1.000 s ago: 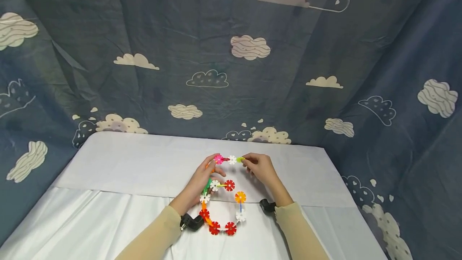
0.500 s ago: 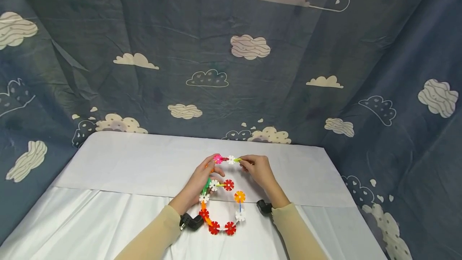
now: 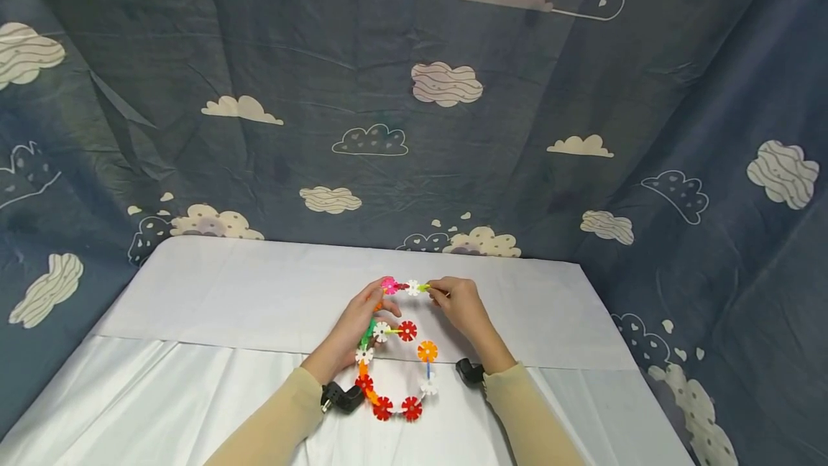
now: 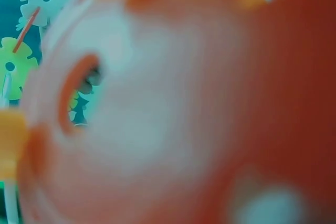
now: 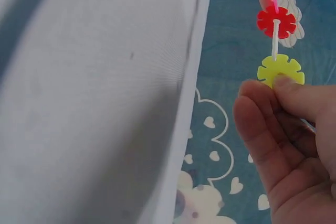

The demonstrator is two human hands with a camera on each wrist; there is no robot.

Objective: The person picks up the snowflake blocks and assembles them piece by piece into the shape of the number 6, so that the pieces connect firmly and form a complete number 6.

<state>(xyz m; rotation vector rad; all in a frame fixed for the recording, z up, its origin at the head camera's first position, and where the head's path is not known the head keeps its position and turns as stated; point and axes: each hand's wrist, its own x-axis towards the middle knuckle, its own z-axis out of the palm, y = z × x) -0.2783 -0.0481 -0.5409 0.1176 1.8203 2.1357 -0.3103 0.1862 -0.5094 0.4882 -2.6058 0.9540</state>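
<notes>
A chain of notched snowflake building discs curves between both hands in the head view. My left hand (image 3: 349, 322) holds its left side, with thumb and fingertips near a pink disc (image 3: 389, 285). My right hand (image 3: 462, 305) pinches the yellow-green end disc (image 5: 281, 68) between thumb and fingers, beside a white disc (image 3: 413, 287). A red disc (image 5: 276, 23) sits further along in the right wrist view. Below the left hand hang a red disc (image 3: 407, 331), an orange disc (image 3: 427, 351) and more red and white ones. The left wrist view is mostly filled by a blurred red disc (image 4: 157, 103).
A white cloth covers the table (image 3: 226, 293) beneath the hands. Behind it rises a dark blue curtain (image 3: 375, 185) with cloud prints, continuing along the sides. A black wrist camera (image 3: 344, 398) is strapped near the left cuff, another black camera (image 3: 469, 372) near the right.
My right hand has shifted slightly left, still pinching the yellow-green disc, which now shows more edge-on. The left hand and the lower part of the chain stay nearly in place.
</notes>
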